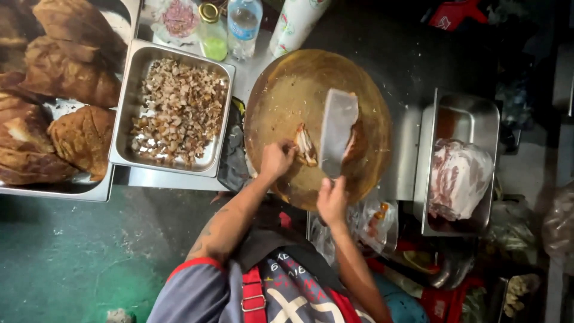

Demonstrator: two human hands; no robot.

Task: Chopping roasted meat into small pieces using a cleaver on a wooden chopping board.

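A round wooden chopping block [281,101] sits in the middle of the metal counter. My left hand [276,160] holds down a strip of roasted pork [305,145] near the block's centre. My right hand [332,200] grips the handle of a broad cleaver [338,128], whose blade stands on the block between that strip and a larger brown slab of pork [357,142] on its right side.
A steel tray [127,122] of chopped pork cubes stands left of the block. Large roasted slabs [72,72] fill a tray at far left. A steel tray [463,116] with raw pork is at right. Bottles [242,27] stand behind. A plastic bag [371,221] lies below the block.
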